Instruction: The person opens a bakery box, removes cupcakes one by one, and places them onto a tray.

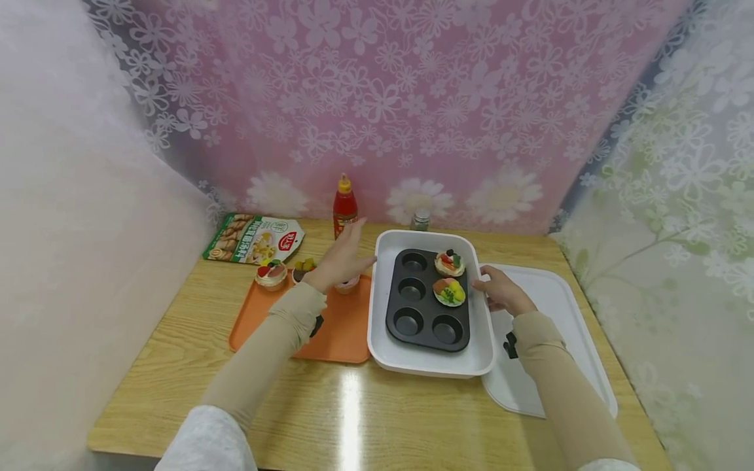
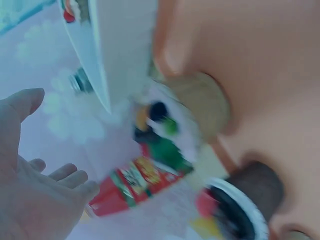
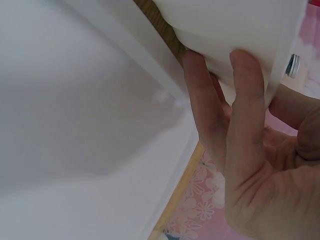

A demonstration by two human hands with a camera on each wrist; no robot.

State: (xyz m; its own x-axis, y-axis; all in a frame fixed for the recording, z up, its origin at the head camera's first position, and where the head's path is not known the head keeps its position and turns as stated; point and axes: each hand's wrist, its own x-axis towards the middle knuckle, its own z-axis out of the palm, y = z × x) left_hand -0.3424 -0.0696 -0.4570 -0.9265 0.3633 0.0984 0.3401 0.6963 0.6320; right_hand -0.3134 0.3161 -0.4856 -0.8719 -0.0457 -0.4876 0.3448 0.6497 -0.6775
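Note:
My left hand hovers with straight fingers over the orange tray, just above a small tart. Two more tarts stand at that tray's far left. In the left wrist view the left hand holds nothing, and a tart lies blurred beyond it. My right hand grips the right rim of the white deep tray. Its fingers lie against the tray's outer wall. Inside sits a black muffin pan with two fruit tarts in its right cups.
A red ketchup bottle, a small jar and a green food packet stand along the back of the wooden table. A flat white tray lies under my right forearm. Floral curtains close in on three sides.

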